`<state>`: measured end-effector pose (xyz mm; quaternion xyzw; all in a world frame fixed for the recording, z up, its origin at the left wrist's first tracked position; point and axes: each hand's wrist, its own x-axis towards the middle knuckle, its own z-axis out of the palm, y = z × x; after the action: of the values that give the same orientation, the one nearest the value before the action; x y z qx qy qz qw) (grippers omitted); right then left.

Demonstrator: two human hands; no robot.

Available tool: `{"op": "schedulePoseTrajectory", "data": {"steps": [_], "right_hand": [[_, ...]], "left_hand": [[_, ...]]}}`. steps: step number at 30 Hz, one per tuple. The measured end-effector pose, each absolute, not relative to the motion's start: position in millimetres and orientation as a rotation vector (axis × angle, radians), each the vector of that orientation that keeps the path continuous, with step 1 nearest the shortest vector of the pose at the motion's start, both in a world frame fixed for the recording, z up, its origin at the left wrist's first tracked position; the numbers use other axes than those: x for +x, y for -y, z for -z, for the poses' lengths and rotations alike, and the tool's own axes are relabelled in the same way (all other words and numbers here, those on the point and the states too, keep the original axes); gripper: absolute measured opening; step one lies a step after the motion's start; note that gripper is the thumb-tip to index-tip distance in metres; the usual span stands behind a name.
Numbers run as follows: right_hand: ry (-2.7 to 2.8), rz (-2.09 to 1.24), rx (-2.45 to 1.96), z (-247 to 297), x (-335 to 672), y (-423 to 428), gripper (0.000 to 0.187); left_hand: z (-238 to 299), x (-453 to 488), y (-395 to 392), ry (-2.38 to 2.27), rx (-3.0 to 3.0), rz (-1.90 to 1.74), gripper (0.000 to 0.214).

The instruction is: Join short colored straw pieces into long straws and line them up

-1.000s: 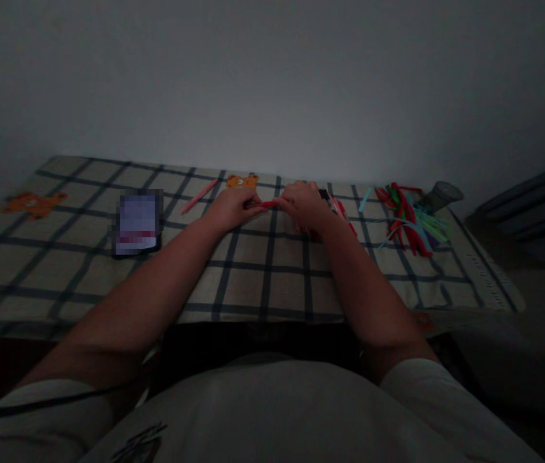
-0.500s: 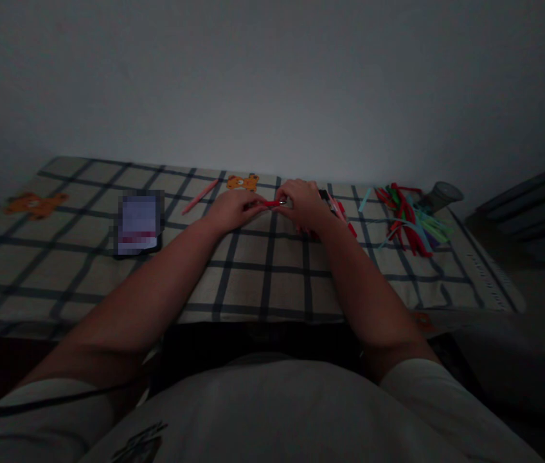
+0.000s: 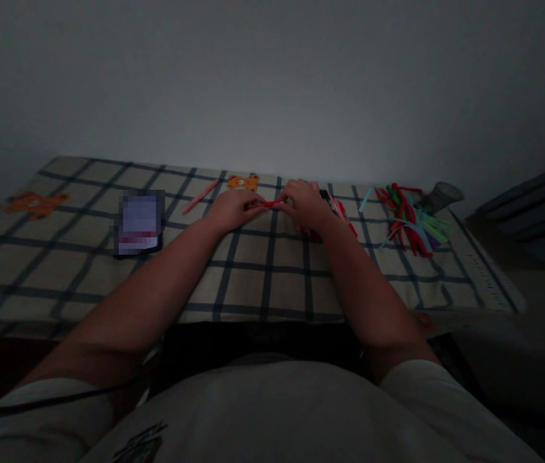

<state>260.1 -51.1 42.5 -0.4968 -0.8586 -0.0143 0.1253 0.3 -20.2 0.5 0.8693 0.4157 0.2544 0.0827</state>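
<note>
Both of my hands meet over the far middle of the table. Stretched between their fingertips is a thin red strip [image 3: 273,204], its ends hidden in my fingers. My left hand [image 3: 232,209] pinches its left end, and my right hand [image 3: 302,202] pinches the right end. Several red, pink and black items [image 3: 339,209] lie beside and partly under my right hand, too dim to name. To the left of my left hand, a slim pink stick, perhaps a pen [image 3: 200,197], rests on the cloth.
A phone-like device with a blurred screen [image 3: 138,222] lies at left on the checked tablecloth [image 3: 243,283]. Toward the right end are a heap of red, green, blue and purple strips [image 3: 410,222], a single light-blue strip [image 3: 365,200] and a tipped clear cup [image 3: 441,196]. Behind stands a wall [image 3: 272,90].
The shiny spot at the right end of the red strip no longer shows. My right-hand fingers have shifted slightly over that end. My left hand stays nearly in place.
</note>
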Motion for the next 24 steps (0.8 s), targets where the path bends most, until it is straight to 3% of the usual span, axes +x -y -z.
{"op": "schedulePoseTrajectory", "data": {"steps": [5,17,24], "right_hand": [[2.477,0.035,-1.411,-39.0,260.9,49.0,0.02],[2.439,0.035,-1.404,-39.4,260.9,48.0,0.014],[2.466,0.072,-1.42,-36.7,263.9,47.1,0.035]], "left_hand": [[-1.8,0.4,20.9,-1.234,2.6,-0.736,0.037],[1.2,-2.5,18.0,-1.132,2.657,-0.71,0.053],[-2.3,0.3,20.8,-1.168,2.639,-0.726,0.053]]}}
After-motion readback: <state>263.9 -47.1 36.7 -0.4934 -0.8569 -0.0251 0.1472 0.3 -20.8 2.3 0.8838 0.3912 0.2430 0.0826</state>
